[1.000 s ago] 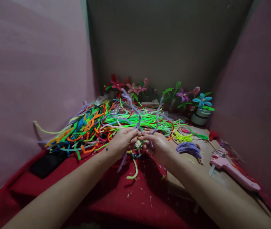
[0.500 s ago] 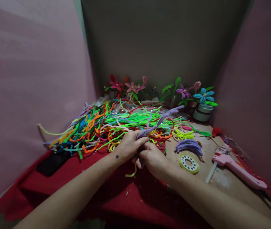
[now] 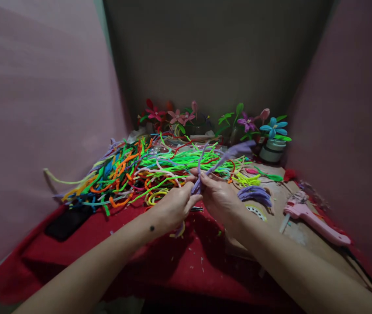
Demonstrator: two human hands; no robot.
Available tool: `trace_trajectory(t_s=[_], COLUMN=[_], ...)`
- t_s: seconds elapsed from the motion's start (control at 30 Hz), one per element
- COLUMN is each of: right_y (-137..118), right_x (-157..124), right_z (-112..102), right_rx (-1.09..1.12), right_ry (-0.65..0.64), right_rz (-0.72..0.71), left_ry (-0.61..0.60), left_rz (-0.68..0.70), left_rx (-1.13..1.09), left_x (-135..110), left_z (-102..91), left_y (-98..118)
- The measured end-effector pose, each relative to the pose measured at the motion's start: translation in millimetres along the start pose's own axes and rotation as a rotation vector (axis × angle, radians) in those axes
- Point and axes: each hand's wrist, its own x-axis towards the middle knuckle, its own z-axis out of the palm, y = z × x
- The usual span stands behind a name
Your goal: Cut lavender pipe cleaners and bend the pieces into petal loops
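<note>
Red cloth: covers the near and left part of the table.
Pipe-cleaner pile: many colours, spread across the far left and middle, beyond the hands.
Left hand: near centre, fingers pinched tight on the lower part of the lilac pipe cleaners.
Right hand: just beside the left, fingers closed round the same stems.
Glue gun: pink, lying at the right, well apart from the hands.
Lilac pipe cleaners: gripped between both hands, free ends rising far and right over the pile.

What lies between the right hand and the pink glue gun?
The head view shows a bundle of purple pipe cleaners and, nearer the camera, a yellow-green ring between the right hand and the pink glue gun.
</note>
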Motion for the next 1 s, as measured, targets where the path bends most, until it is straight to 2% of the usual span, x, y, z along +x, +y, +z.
trace_trajectory(t_s=[0.07, 0.17, 0.23, 0.3, 0.47, 0.7, 0.77, 0.87, 0.93, 1.0], right_y=[-6, -15, -20, -24, -26, -28, -30, -34, -37, -39], right_x=[2, 4, 6, 7, 9, 8, 8, 8, 9, 9], right_z=[0, -3, -6, -10, -15, -14, -15, -17, -20, -22], right_rx=[0.104, 0.232, 0.251, 0.259, 0.319, 0.314, 0.292, 0.278, 0.279, 0.276], right_ry=[0.038, 0.028, 0.019, 0.030, 0.087, 0.197, 0.211, 0.210, 0.204, 0.220], right_rz=[0.057, 0.075, 0.067, 0.060, 0.059, 0.061, 0.055, 0.055, 0.052, 0.062], left_ry=[-0.073, -0.223, -0.248, -0.240, -0.285, -0.194, -0.229, -0.300, -0.312, -0.295], left_rz=[-0.017, -0.170, -0.268, -0.304, -0.289, -0.124, -0.128, -0.207, -0.233, -0.194], left_rx=[-0.203, -0.594, -0.763, -0.812, -0.745, -0.266, -0.231, -0.233, -0.236, -0.202], left_x=[-3, -9, -13, -16, -18, -18, -19, -22, -23, -24], left_z=[-2.0, -6.9, -9.5, -11.7, -18.9, -33.0, -35.4, -38.7, -41.8, -45.8], left_y=[1, 0, -3, -7, -18, -18, -20, -25, -29, -31])
